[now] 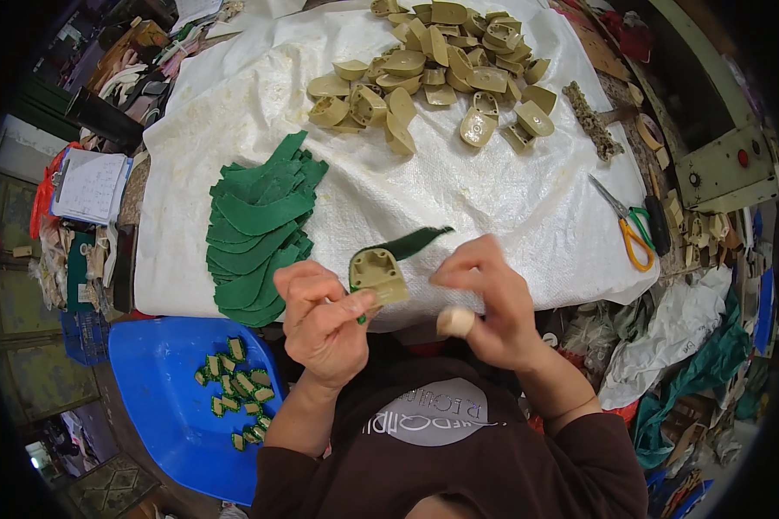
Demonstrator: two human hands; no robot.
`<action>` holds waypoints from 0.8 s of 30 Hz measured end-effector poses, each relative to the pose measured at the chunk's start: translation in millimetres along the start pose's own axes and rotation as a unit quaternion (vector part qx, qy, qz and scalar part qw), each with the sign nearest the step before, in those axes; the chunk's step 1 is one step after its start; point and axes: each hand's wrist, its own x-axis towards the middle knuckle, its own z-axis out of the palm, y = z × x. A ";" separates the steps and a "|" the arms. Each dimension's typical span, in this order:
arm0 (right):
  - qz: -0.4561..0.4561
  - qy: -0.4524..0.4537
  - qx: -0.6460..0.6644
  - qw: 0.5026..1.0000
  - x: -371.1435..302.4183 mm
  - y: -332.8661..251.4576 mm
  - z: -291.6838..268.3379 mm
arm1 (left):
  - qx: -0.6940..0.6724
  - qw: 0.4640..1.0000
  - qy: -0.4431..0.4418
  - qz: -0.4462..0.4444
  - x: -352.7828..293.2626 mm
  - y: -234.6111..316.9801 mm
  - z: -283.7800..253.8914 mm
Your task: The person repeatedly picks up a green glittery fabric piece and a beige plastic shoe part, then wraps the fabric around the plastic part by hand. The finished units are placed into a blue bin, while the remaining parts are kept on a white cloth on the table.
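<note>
Above the white sheet's (502,203) near edge, the left hand (322,322) pinches the tan shell (379,276) — the right hand (495,303), fingers parted, seems empty, so the green strip's (413,243) unsupported end could slip askew.

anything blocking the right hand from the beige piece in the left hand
Nothing visible: between the right hand and the beige piece in the left hand is an open gap. The green strip reaches rightward above that gap in the picture.
</note>
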 end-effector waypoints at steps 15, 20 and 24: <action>0.251 0.142 0.395 0.872 -27.5 -6.4 22.4 | 0.058 0.985 -0.125 0.101 -2.3 19.3 24.3; 0.256 0.041 0.219 0.941 -23.4 -10.8 13.0 | 0.113 0.975 -0.165 0.098 0.3 26.7 26.1; 0.204 -0.029 0.059 0.977 -15.4 -10.9 6.2 | 0.111 0.971 -0.192 0.083 4.5 25.2 22.8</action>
